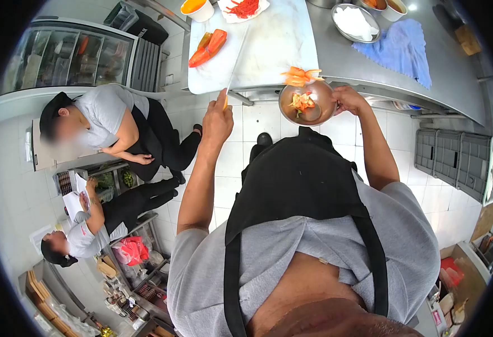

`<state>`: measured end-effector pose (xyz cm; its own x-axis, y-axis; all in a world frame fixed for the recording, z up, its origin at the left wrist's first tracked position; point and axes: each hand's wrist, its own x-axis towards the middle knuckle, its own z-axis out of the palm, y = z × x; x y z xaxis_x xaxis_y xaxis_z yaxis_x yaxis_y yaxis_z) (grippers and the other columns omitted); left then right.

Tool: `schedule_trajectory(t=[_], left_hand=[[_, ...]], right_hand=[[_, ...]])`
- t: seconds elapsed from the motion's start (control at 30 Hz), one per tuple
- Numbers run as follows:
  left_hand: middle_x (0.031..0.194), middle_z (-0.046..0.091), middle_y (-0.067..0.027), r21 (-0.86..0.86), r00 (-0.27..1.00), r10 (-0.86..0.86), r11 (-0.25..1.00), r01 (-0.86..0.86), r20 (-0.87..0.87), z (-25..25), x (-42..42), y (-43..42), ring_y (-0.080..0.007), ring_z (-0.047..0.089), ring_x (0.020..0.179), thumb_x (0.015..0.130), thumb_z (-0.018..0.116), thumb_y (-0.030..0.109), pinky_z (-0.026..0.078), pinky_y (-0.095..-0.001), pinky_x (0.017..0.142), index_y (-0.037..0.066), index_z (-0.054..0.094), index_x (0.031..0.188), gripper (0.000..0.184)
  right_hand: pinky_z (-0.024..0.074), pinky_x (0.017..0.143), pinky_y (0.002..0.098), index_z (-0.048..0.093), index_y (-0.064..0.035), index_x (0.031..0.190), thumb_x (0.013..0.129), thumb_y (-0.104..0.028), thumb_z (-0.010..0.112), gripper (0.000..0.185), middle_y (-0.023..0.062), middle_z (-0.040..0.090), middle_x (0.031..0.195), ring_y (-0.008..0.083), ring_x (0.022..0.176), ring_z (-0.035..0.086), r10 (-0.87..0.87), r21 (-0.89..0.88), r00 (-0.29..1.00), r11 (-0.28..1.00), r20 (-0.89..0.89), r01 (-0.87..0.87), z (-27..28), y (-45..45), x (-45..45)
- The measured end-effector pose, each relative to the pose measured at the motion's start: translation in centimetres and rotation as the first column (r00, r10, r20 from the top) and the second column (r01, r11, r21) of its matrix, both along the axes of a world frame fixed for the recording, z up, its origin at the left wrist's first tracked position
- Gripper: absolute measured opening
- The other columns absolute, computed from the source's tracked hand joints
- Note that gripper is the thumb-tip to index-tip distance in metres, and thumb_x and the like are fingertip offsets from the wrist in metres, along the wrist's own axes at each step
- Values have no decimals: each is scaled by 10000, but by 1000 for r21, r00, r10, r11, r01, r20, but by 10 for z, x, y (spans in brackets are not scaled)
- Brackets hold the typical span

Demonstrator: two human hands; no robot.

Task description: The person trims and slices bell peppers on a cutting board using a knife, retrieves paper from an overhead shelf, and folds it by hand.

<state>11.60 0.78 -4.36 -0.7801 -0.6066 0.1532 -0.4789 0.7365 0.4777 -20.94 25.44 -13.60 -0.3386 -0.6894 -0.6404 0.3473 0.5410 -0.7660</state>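
Observation:
My left hand [218,121] is closed around the handle of a long knife [238,58], whose blade points over the white cutting board [283,42]. With my right hand [349,101] I grip the rim of a metal bowl [326,112], tilted just below the board's front edge. Cut orange-red pieces [302,103] lie inside it. At the board's edge, right above the bowl, are orange pepper strips [300,76]. Larger red pepper pieces [208,49] rest on the board's left side. Behind them, shredded red strips [243,8] sit on white paper.
A blue cloth [398,50] and a metal bowl of something white [355,23] stand on the steel counter right of the board. A tub of orange contents [196,9] is at the back left. Two people [114,115] are to my left. Grey crates [454,157] stand on the right.

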Motion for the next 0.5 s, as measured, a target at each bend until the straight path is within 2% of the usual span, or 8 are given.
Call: schedule_trajectory(t=[0.13, 0.23, 0.5], left_hand=[[936, 579, -239, -9, 991, -56, 998, 58, 125, 9, -12, 13, -425, 609, 821, 890, 548, 80, 511, -502, 743, 65, 469, 1396, 513], [949, 580, -242, 61, 983, -114, 992, 106, 141, 15, -14, 24, -421, 610, 827, 894, 549, 85, 511, -496, 739, 64, 463, 1399, 513], [957, 583, -214, 93, 948, -280, 959, 268, 153, 16, -24, 40, -391, 608, 813, 904, 552, 83, 520, -464, 739, 70, 449, 1410, 516]], right_hand=[[620, 561, 384, 613, 45, 910, 783, -140, 659, 230, 91, 582, 777, 196, 647, 626, 11, -4, 999, 1000, 34, -11, -4, 4, -10], [622, 566, 386, 609, 41, 894, 778, -133, 657, 214, 83, 565, 768, 195, 639, 617, 20, -10, 999, 1000, 47, -20, -1, 5, -11], [631, 584, 395, 608, 25, 849, 773, -124, 656, 174, 69, 544, 743, 184, 639, 603, 44, -23, 998, 999, 48, -43, -8, 9, -17]])
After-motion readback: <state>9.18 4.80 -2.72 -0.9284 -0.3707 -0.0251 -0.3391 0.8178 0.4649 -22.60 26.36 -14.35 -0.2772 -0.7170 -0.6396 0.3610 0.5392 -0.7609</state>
